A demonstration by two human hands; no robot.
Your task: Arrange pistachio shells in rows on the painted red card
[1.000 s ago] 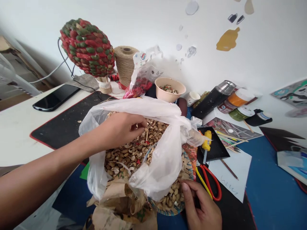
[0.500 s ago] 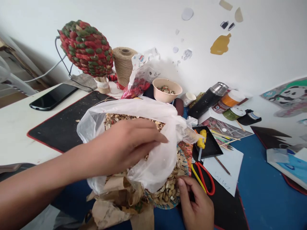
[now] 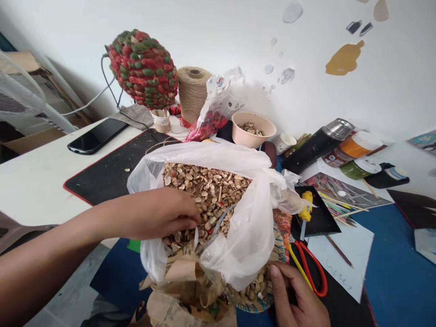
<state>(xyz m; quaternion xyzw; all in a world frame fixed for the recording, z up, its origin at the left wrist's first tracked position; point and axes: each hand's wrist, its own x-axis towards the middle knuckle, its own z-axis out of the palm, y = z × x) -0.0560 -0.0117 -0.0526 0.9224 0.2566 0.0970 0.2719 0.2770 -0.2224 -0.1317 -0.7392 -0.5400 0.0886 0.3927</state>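
A white plastic bag (image 3: 238,245) lies open, full of brown nut shells (image 3: 211,186) with a few red bits. My left hand (image 3: 173,213) reaches over its left side, fingers closed; a thin white strip, seemingly the bag's edge, rises to the fingertips. Under the bag's right side is a round woven basket (image 3: 252,309) with blue stitching, also holding shells. My right hand (image 3: 298,295) grips its right rim between thumb and curled fingers. Crumpled brown paper (image 3: 177,306) lies at the front of the bag.
Red-handled scissors (image 3: 309,268) lie right of the basket, near a black tray (image 3: 325,218) with a yellow glue-like tool (image 3: 305,206). Behind stand a pink bowl (image 3: 254,129), a twine spool (image 3: 193,93), a black flask (image 3: 318,143) and a red-green shell-covered ball (image 3: 143,68). A phone (image 3: 97,135) lies left.
My left hand has drawn back left from the bag's right flap, uncovering the shells. My right hand stays at the basket rim. The view has shifted left.
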